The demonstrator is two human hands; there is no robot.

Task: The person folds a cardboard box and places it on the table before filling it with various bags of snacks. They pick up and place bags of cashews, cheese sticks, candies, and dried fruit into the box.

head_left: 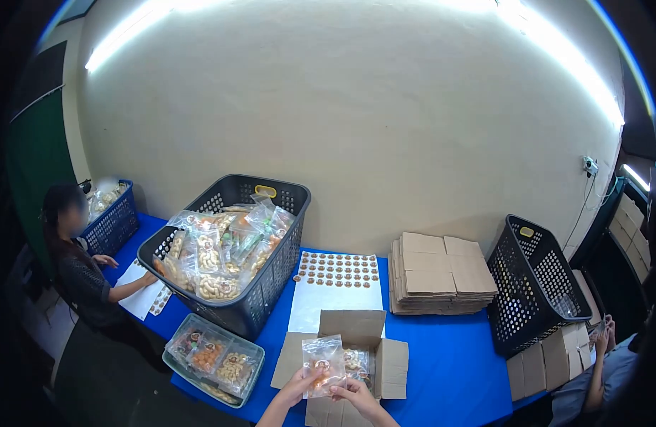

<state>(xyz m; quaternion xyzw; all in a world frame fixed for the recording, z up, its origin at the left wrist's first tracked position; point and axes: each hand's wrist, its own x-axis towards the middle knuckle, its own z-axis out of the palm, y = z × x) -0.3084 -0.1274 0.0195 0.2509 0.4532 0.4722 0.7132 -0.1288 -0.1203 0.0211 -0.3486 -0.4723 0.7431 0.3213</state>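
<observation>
My left hand (pixel 297 385) grips the left side of a clear plastic snack bag (pixel 323 356) with orange pieces inside and a round sticker on its front. My right hand (pixel 358 393) pinches the same bag at its lower right corner. Both hands hold it upright over the near left part of an open cardboard box (pixel 393 364), whose flaps are spread outward. Inside the box, partly hidden by the held bag, lies another snack bag (pixel 357 361) with pale pieces. Behind the box is a sheet of round stickers (pixel 336 293), its lower part bare.
A large dark crate (pixel 267 302) full of snack bags stands left, with a clear tub (pixel 253 384) of bags before it. Flattened cardboard (pixel 442 274) is stacked right, beside another crate (pixel 534 285). One person (pixel 79 249) works at left; another (pixel 598 377) is at right.
</observation>
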